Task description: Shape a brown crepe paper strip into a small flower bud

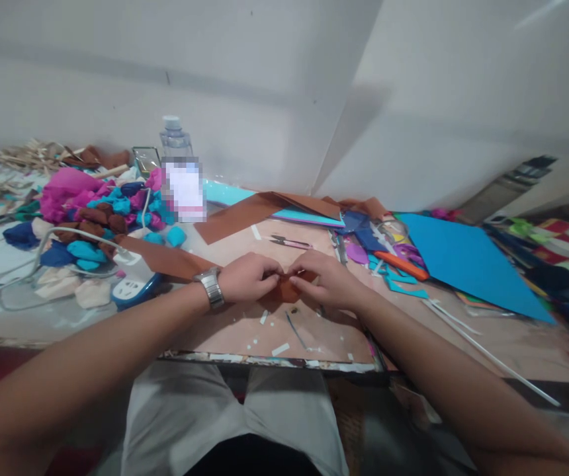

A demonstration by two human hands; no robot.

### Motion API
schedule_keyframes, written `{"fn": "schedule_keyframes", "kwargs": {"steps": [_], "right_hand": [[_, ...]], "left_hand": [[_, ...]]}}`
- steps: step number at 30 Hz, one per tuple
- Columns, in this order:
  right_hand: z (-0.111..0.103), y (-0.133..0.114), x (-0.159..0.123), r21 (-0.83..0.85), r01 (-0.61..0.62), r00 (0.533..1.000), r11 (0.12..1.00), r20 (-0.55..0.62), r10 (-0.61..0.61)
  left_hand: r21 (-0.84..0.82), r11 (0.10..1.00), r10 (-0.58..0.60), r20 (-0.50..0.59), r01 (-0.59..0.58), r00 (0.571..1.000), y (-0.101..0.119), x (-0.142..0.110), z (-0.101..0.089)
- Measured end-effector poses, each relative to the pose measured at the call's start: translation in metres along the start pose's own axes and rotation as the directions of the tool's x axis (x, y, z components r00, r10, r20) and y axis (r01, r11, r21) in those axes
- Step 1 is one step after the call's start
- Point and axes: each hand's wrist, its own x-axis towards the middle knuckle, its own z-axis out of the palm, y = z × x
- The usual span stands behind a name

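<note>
Small brown paper piece [284,289]: 1, at centre, pinched by the fingers of the left hand [242,277] and the right hand [328,283], each thumb closed toward its forefinger.

Edges and room: as I see it, the front edge of the table [81,327] runs on the body side of the fingers, with a mat [245,338] between, open but dotted with scraps. Beyond the fingers, a short bare patch ends at a slim dark-ended tool [289,242]. Leftward is tight: a brown strip [165,258] reaches the watch [210,287].

Counts, placed from the fingers:
- Watch: 1, left wrist.
- Brown strip: 1 left; a folded length [245,215] beyond.
- Power socket [128,291]: 1, left.
- Bottle [176,142]: 1, beyond, left.
- Crumpled paper balls [86,251]: left, overlapping, too many to count surely.
- Orange-handled tool [401,266]: 1, right.
- Blue sheet [463,264]: 1, farther right.
</note>
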Motion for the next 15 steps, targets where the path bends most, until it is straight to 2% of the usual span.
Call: {"fn": "schedule_keyframes", "kwargs": {"steps": [6, 15], "right_hand": [[-0.0002, -0.0007, 0.0001, -0.020, 0.013, 0.998, 1.000, -0.056, -0.014], [0.0009, 0.0002, -0.0007, -0.013, -0.021, 0.995, 1.000, -0.097, 0.019]], "left_hand": [[-0.054, 0.998, -0.009, 0.009, 0.010, 1.000, 0.0014, -0.0002, -0.0016], [-0.062, 0.994, -0.092, 0.004, 0.092, 0.996, 0.0018, -0.0007, -0.0058]]}}
